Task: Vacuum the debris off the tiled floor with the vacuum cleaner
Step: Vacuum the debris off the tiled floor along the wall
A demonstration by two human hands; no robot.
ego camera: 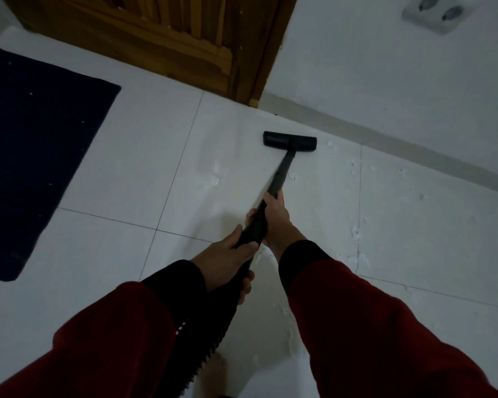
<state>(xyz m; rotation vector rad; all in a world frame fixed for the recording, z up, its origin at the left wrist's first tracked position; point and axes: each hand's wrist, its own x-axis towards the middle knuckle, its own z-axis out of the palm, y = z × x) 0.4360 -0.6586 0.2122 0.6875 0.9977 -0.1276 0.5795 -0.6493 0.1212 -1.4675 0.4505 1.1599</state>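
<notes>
Both hands closed round vacuum wand (pixel 281 175): right hand (pixel 275 218) fwd, left hand (pixel 227 259) behind (near hose (pixel 210 334)); nozzle (pixel 289 141) on floor (pixel 127 156).

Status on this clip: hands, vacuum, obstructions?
Left hand and right hand both gripping vacuum wand. Floor head flat on tile near baseboard. White debris remains to the right. Path unobstructed.

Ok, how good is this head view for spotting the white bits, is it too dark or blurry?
Head view: dim and flat, with soft focus throughout; the white debris barely stands out against the pale tiled floor. Wide-angle bending curves the baseboard and grout lines. The vacuum head reads clearly, black on white. The dark mat shows a few specks.
</notes>
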